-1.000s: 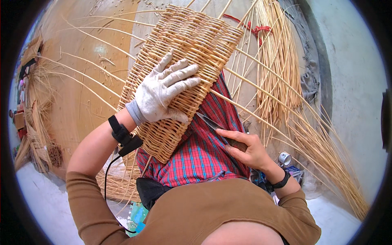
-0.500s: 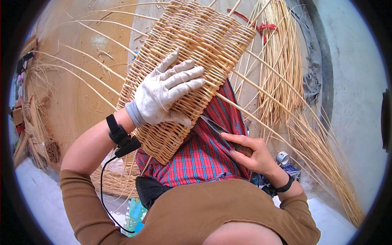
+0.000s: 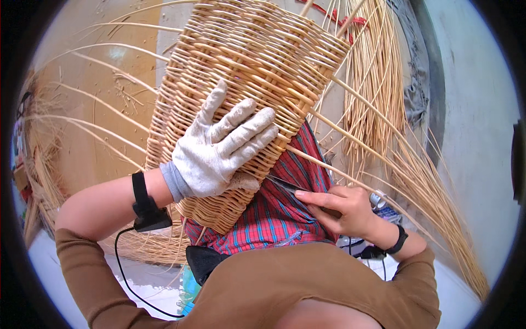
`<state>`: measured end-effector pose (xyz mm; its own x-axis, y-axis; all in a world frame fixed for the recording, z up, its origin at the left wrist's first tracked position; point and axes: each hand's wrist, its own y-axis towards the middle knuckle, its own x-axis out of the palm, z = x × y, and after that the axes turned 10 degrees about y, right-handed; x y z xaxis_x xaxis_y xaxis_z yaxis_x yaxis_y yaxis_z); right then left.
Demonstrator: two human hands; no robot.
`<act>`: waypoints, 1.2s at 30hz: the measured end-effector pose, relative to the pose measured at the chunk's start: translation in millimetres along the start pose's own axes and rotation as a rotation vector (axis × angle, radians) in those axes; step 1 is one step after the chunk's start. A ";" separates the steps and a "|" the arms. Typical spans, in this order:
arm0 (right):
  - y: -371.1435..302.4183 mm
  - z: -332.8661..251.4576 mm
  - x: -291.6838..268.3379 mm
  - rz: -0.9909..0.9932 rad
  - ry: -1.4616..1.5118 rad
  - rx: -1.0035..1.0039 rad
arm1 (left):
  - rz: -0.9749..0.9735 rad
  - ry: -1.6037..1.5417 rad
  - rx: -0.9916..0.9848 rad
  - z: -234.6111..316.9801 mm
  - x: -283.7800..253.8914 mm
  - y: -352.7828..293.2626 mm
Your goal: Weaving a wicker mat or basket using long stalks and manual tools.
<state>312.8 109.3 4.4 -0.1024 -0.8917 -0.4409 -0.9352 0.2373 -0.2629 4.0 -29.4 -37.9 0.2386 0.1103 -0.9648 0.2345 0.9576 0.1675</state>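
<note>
A woven wicker panel (image 3: pixel 246 66) rests tilted across my lap, with loose rods sticking out from its sides. My left hand (image 3: pixel 219 145), in a whitish work glove, lies flat on the panel with its fingers stretched and spread. At the panel's near right edge, my bare right hand (image 3: pixel 350 211) grips a knife (image 3: pixel 282 184) whose narrow blade points toward the weave. My fingers cover most of its handle. Under the panel, a red plaid cloth (image 3: pixel 268 219) covers my lap.
To the far right lies a bundle of long rods (image 3: pixel 375 82) bound with a red tie (image 3: pixel 359 22). More loose rods (image 3: pixel 444 236) fan out at the right. Wicker stalks (image 3: pixel 46 159) stand at the left, and scraps litter the wooden board (image 3: pixel 123 82).
The panel has shifted toward me and a little left, and my left hand has come nearer with it. My right hand and the knife have moved slightly nearer and to the right.
</note>
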 end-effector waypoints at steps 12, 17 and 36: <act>42.9 6.6 -19.2 -0.108 0.293 -0.012 | 0.009 -0.043 -0.042 -8.5 6.0 -1.5; 46.6 8.5 -3.3 -0.103 0.573 0.097 | 0.005 -0.036 -0.045 -10.4 5.1 -4.0; 34.9 32.7 24.7 -0.481 1.249 0.073 | 0.005 0.031 -0.033 -0.9 -0.8 -2.2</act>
<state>288.6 108.1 -43.7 -0.0462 -0.6352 0.7710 -0.9495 -0.2118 -0.2314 2.5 -31.3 -37.6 0.2102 0.1232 -0.9699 0.2016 0.9652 0.1664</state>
